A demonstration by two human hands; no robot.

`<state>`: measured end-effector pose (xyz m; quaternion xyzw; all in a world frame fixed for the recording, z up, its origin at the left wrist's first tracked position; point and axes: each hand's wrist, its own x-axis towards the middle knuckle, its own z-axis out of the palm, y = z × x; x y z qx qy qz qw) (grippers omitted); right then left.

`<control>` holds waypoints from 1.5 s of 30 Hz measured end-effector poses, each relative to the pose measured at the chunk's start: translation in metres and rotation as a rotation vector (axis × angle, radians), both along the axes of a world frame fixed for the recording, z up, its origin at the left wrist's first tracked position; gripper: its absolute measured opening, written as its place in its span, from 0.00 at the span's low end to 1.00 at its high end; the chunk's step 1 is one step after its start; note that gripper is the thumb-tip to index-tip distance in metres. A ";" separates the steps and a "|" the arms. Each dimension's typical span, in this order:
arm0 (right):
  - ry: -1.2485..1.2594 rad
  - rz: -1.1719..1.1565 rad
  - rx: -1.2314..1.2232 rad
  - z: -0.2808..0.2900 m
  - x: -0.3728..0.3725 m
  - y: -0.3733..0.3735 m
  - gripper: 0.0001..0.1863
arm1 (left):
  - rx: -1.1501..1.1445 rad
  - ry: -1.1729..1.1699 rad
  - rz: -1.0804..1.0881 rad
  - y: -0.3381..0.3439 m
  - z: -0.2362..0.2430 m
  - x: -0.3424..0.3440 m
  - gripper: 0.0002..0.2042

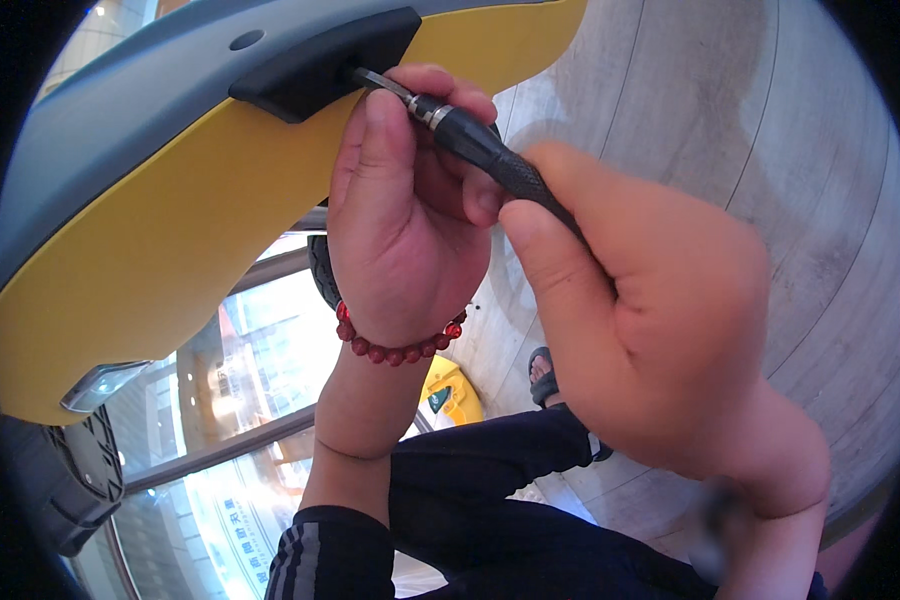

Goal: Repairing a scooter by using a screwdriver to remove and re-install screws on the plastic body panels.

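Note:
A screwdriver [480, 147] with a black knurled handle and a silver shaft slants up to the left. Its tip goes into a dark hollow of a black plastic piece [315, 75] set in a yellow and grey-blue body panel [160, 235]. Wrapped round the handle's rear end is my right hand [660, 290]. My left hand [405, 220], palm up below the panel with a red bead bracelet [395, 355] at its wrist, has its thumb and fingers closed about the front of the screwdriver. Whatever the tip meets is hidden inside the hollow.
Black treaded wheels [75, 480] sit under the panel, by a silver lamp-like piece [110, 385]. Wood-plank floor [690, 90] spreads to the right. A yellow part [455, 390] lies behind my left forearm, near my dark trousers [500, 450] and a sandalled foot [542, 370].

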<state>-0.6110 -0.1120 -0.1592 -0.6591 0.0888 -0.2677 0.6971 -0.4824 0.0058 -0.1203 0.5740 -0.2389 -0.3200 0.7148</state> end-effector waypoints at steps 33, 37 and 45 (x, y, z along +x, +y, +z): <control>0.101 0.022 0.030 0.012 0.001 0.009 0.10 | 0.009 0.111 0.003 0.003 0.007 0.002 0.16; 0.164 0.151 0.326 0.022 0.002 0.006 0.13 | 0.008 0.077 -0.004 0.003 0.005 0.002 0.17; 0.195 0.566 1.351 0.024 0.000 -0.011 0.21 | 0.036 0.123 0.050 0.003 0.008 0.000 0.18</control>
